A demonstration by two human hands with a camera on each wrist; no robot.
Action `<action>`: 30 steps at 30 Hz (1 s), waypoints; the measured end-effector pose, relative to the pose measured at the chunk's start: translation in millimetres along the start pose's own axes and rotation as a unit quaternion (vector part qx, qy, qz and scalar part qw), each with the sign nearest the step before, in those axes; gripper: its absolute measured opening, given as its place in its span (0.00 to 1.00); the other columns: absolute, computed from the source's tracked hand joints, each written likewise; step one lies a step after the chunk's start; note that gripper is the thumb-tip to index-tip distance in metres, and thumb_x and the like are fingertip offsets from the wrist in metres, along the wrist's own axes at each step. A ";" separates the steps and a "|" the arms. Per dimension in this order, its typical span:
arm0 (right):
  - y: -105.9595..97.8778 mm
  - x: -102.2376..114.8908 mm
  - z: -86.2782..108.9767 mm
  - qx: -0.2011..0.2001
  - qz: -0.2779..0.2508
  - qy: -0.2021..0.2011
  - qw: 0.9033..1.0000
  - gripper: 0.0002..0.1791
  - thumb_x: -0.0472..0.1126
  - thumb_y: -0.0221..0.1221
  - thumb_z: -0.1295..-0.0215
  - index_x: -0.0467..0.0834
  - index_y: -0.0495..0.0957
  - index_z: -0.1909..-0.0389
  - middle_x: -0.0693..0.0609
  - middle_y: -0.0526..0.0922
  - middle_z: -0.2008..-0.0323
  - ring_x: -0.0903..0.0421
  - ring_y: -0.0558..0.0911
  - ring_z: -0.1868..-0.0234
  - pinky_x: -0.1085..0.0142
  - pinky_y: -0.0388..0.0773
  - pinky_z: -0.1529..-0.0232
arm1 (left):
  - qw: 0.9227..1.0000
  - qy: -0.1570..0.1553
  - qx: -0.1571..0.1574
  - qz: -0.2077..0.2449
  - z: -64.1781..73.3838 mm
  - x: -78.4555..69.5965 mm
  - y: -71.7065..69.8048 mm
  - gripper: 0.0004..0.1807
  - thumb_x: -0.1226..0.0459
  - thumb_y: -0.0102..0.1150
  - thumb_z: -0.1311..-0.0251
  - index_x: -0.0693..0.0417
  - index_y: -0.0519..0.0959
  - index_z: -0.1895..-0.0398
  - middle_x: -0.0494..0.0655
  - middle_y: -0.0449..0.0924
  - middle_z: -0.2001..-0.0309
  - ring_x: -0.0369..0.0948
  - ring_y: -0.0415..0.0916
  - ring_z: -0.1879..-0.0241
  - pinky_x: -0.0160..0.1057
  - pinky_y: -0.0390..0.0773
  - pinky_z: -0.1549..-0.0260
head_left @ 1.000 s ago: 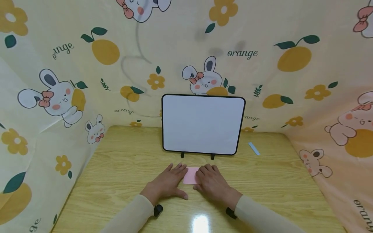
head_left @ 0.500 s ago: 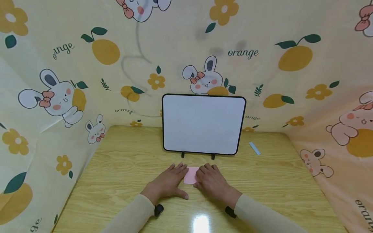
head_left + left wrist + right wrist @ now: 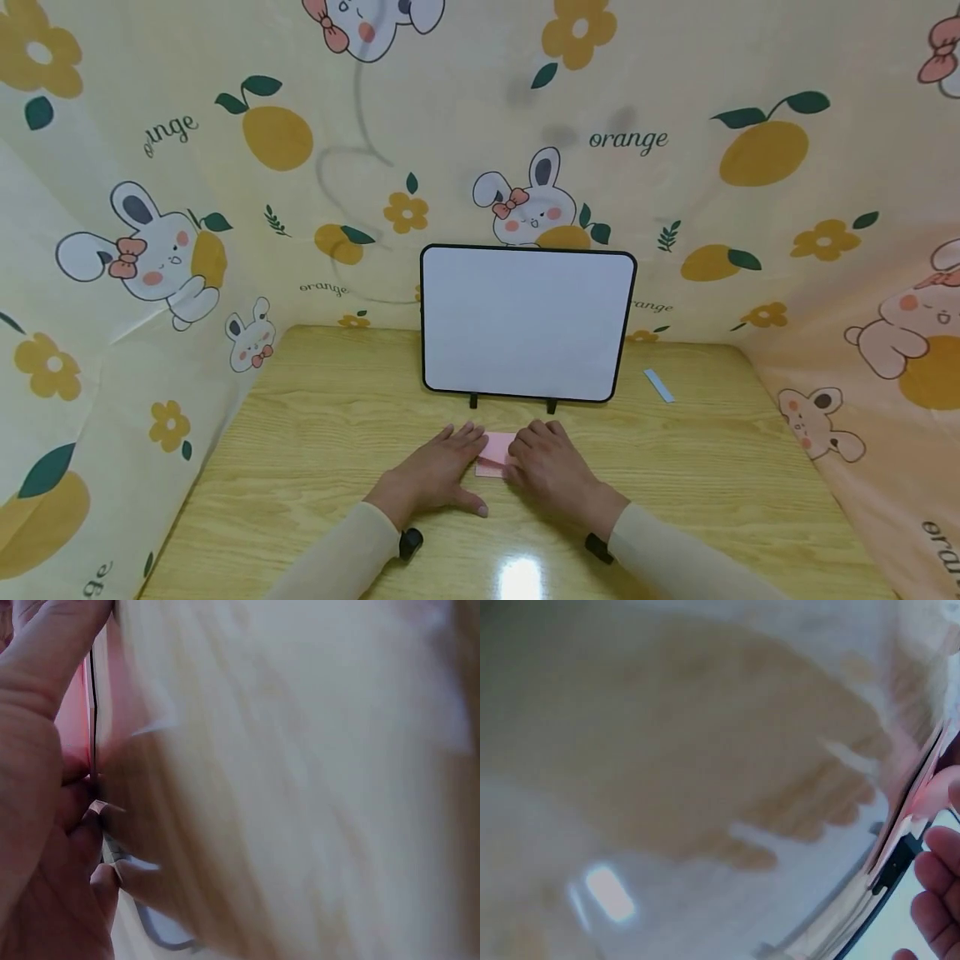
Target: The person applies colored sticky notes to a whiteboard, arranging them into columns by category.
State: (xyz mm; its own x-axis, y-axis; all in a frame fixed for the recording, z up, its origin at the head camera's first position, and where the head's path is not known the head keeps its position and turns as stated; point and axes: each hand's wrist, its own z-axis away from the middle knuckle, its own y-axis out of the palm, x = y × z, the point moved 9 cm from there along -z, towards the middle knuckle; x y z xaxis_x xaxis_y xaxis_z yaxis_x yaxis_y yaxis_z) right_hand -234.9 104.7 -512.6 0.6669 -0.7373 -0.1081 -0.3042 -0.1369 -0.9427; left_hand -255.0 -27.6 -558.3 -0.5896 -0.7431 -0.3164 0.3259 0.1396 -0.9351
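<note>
The left hand (image 3: 429,475) lies flat, thumb spread, its fingertips on the left edge of the pink paper (image 3: 497,447). The right hand (image 3: 558,473), fingers curled, pinches the paper's right side, where an upper layer rises above the lower one. The paper lies on the bench (image 3: 322,425) before a white board (image 3: 528,323); a blue strip (image 3: 659,386) lies right of the board.

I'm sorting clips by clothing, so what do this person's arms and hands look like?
The left sleeve and right sleeve are long, plain and beige. A small black piece shows at each sleeve's end. The left hand and right hand wear no gloves.
</note>
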 end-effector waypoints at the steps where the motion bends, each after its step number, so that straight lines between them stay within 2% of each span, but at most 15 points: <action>1: -1.0 0.0 -0.7 -0.003 0.003 -0.004 1.000 0.12 0.52 0.67 0.30 0.48 0.84 0.59 0.55 0.84 0.60 0.53 0.77 0.56 0.54 0.77 0.50 | 1.000 -0.001 0.000 0.001 0.2 0.1 -0.1 0.64 0.27 0.66 0.47 0.52 0.57 0.15 0.47 0.51 0.15 0.44 0.45 0.15 0.48 0.46 0.15; 4: -0.9 1.0 -3.7 0.001 0.016 -0.016 1.000 0.11 0.50 0.68 0.32 0.48 0.83 0.58 0.54 0.83 0.59 0.52 0.77 0.55 0.55 0.77 0.49 | 1.000 -0.003 0.001 0.002 0.3 0.9 0.3 0.64 0.27 0.66 0.47 0.52 0.57 0.15 0.46 0.51 0.15 0.43 0.45 0.15 0.48 0.46 0.15; 8: 3.7 7.3 -8.6 0.025 0.055 -0.047 0.997 0.15 0.53 0.70 0.32 0.48 0.82 0.56 0.55 0.83 0.56 0.53 0.76 0.53 0.55 0.77 0.48 | 1.000 -0.002 -0.002 0.008 0.9 1.3 -0.1 0.64 0.27 0.67 0.48 0.52 0.58 0.15 0.47 0.52 0.15 0.44 0.46 0.15 0.49 0.47 0.15; 12: 9.0 14.0 -11.2 0.050 0.111 -0.077 0.990 0.14 0.53 0.67 0.30 0.48 0.82 0.55 0.54 0.83 0.54 0.52 0.76 0.52 0.55 0.77 0.46 | 1.000 0.004 -0.008 0.012 0.8 0.9 -0.4 0.64 0.27 0.67 0.48 0.53 0.58 0.16 0.48 0.53 0.15 0.45 0.46 0.15 0.49 0.47 0.16; 17: 12.4 16.7 -10.4 0.075 0.158 -0.092 0.980 0.12 0.52 0.65 0.28 0.48 0.80 0.57 0.54 0.83 0.54 0.52 0.76 0.52 0.55 0.78 0.45 | 1.000 0.005 -0.007 0.018 0.5 1.3 0.3 0.64 0.27 0.67 0.48 0.53 0.57 0.16 0.48 0.52 0.15 0.45 0.46 0.15 0.48 0.47 0.15; 23: 13.5 16.3 -11.2 0.069 0.166 -0.100 0.979 0.10 0.50 0.65 0.27 0.48 0.80 0.58 0.54 0.83 0.56 0.52 0.76 0.53 0.56 0.78 0.45 | 1.000 -0.003 -0.004 0.026 0.1 2.5 -0.4 0.64 0.27 0.68 0.49 0.52 0.58 0.15 0.46 0.53 0.15 0.44 0.46 0.15 0.47 0.46 0.15; 30: 10.6 13.3 -12.4 0.033 0.136 -0.100 0.985 0.08 0.47 0.66 0.28 0.48 0.78 0.63 0.54 0.82 0.61 0.53 0.74 0.58 0.58 0.77 0.50 | 0.999 -0.009 -0.007 0.039 0.4 3.2 -0.3 0.64 0.28 0.69 0.49 0.51 0.57 0.15 0.45 0.53 0.15 0.42 0.46 0.15 0.46 0.46 0.15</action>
State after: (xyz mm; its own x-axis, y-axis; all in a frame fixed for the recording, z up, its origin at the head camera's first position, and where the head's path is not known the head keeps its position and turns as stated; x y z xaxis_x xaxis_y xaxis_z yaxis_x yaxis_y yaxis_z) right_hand -237.7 85.2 -520.1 0.6902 -0.5944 -0.4127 -0.4487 0.0959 -0.8885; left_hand -256.7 -30.3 -559.0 -0.5493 -0.7418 -0.3847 0.3591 0.2062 -0.9102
